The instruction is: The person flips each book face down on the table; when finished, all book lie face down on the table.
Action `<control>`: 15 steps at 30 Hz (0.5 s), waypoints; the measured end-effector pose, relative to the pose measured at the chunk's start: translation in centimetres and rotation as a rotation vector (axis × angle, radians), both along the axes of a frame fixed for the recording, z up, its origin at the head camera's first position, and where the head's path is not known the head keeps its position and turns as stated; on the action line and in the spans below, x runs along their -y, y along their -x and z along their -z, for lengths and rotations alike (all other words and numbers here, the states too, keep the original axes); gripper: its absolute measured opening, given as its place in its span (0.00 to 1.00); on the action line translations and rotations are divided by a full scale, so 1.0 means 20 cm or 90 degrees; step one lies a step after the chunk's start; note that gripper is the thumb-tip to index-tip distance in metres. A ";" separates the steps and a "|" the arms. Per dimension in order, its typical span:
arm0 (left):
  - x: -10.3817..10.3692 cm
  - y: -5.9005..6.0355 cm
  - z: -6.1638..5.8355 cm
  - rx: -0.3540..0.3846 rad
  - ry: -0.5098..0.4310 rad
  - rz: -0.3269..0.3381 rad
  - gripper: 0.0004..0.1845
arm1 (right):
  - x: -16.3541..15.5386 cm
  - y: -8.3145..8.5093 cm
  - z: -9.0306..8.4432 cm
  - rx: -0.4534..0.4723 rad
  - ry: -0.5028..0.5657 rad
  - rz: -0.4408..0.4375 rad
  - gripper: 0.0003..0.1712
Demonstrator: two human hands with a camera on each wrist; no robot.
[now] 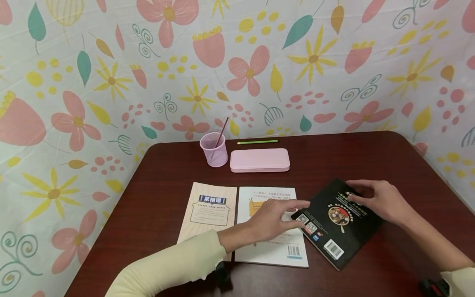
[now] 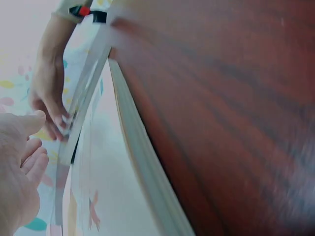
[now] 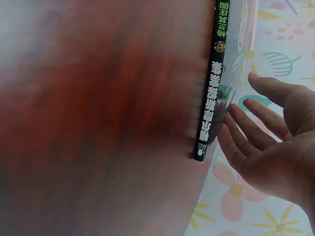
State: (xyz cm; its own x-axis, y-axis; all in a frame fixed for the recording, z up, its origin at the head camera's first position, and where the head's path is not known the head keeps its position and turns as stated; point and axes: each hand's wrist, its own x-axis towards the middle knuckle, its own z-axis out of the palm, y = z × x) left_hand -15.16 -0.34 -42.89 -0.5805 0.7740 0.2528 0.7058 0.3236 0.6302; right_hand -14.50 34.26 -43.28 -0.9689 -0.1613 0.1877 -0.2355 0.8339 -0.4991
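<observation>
Head view shows our two hands over a dark wooden desk (image 1: 371,152). Our right hand (image 1: 378,200) rests flat on a black paperback book (image 1: 339,225) lying askew at the desk's right, fingers relaxed and spread across its far edge, likely to steady it. Our left hand (image 1: 274,218) reaches across a white booklet (image 1: 267,247), its straight fingers touching the black book's near left corner, grasping nothing. A cream booklet (image 1: 209,210) lies just beside the white one. Behind them sit a pink pencil case (image 1: 259,160), a pink pen cup (image 1: 214,149) and a green pencil (image 1: 257,142).
</observation>
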 end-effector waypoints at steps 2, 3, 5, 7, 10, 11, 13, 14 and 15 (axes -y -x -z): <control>0.01 0.02 0.01 0.007 0.013 -0.004 0.32 | -0.01 -0.02 0.00 0.000 -0.003 0.003 0.27; 0.01 0.03 0.01 0.007 0.019 -0.006 0.32 | -0.02 -0.03 0.00 0.003 -0.002 0.004 0.27; 0.02 0.04 0.02 0.007 0.029 -0.009 0.34 | -0.03 -0.05 0.01 0.008 -0.002 0.010 0.28; 0.02 0.05 0.03 0.006 0.039 -0.013 0.36 | -0.04 -0.07 0.01 0.014 -0.002 0.017 0.28; 0.02 0.07 0.04 0.012 0.045 -0.016 0.37 | -0.06 -0.10 0.01 0.008 -0.001 0.023 0.28; 0.02 0.08 0.04 0.016 0.046 -0.015 0.38 | -0.06 -0.11 0.02 0.005 -0.001 0.025 0.28; 0.02 0.08 0.05 0.022 0.049 -0.011 0.38 | -0.07 -0.13 0.02 0.001 0.005 0.025 0.28; 0.02 0.08 0.05 0.028 0.050 -0.009 0.38 | -0.07 -0.14 0.02 -0.002 0.008 0.027 0.28; 0.02 0.09 0.05 0.032 0.052 -0.006 0.38 | -0.07 -0.14 0.02 -0.003 0.012 0.028 0.27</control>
